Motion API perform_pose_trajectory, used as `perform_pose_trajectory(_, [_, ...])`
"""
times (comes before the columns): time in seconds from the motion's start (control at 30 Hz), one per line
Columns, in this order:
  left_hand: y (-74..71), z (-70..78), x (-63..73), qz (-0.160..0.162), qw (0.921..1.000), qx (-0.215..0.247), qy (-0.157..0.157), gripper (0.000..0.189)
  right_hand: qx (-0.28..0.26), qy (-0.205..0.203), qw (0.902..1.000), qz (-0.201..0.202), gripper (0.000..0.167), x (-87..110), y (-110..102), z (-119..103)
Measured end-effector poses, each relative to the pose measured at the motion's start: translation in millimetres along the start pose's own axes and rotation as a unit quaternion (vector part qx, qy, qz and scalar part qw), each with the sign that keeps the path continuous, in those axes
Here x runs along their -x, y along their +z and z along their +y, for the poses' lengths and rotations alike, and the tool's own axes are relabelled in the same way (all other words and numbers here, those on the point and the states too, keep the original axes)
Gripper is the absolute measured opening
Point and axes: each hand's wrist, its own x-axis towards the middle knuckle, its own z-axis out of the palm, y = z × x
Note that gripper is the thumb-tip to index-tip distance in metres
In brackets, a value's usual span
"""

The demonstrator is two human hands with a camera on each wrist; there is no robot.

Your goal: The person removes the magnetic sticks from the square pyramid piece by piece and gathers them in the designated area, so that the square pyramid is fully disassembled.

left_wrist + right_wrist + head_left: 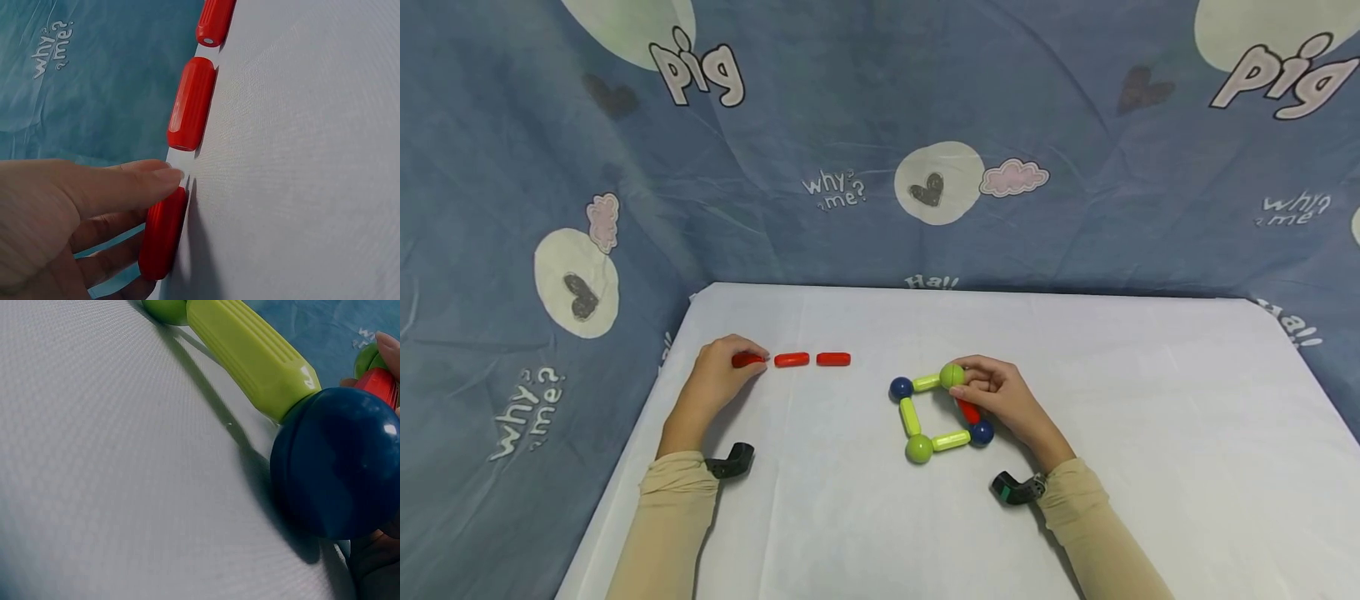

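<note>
My left hand (724, 377) pinches a red magnetic building stick (164, 234) at the left end of a row, with the thumb across its near end. Two more red sticks, the middle one (792, 360) and the outer one (833, 359), lie in line beside it. My right hand (1003, 400) grips a square of balls and sticks at its upper right corner, by the green ball (952, 375) and the top of a red stick (969, 412). Blue balls (901, 388) and green balls alternate at the corners. Yellow-green sticks (951, 441) form the other three sides.
A white cloth (1150, 433) covers the table. Blue printed fabric (850, 100) hangs behind and at the left. Black wrist cameras, left (732, 461) and right (1018, 488), stick out from the sleeves over the cloth.
</note>
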Motion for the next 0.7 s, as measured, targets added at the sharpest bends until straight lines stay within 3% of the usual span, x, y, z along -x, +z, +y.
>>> perform_pose_trajectory(0.2, [5.6, 3.8, -1.0, 0.004, 0.9998, -0.001, 0.021, 0.035, 0.003, 0.003, 1.0, 0.002, 0.039, -0.2, 0, -1])
perform_pose_trajectory(0.4, [15.0, 7.2, -3.7, 0.003, 0.9982, -0.002, 0.059, 0.029, 0.0, 0.003, 1.0, 0.002, 0.04, 0.2, 0, -1])
perform_pose_trajectory(0.7, [15.3, 8.2, -4.4, 0.005, 0.9984, -0.002, 0.057, 0.025, 0.002, 0.004, 1.0, 0.001, 0.04, -0.1, 0, -1])
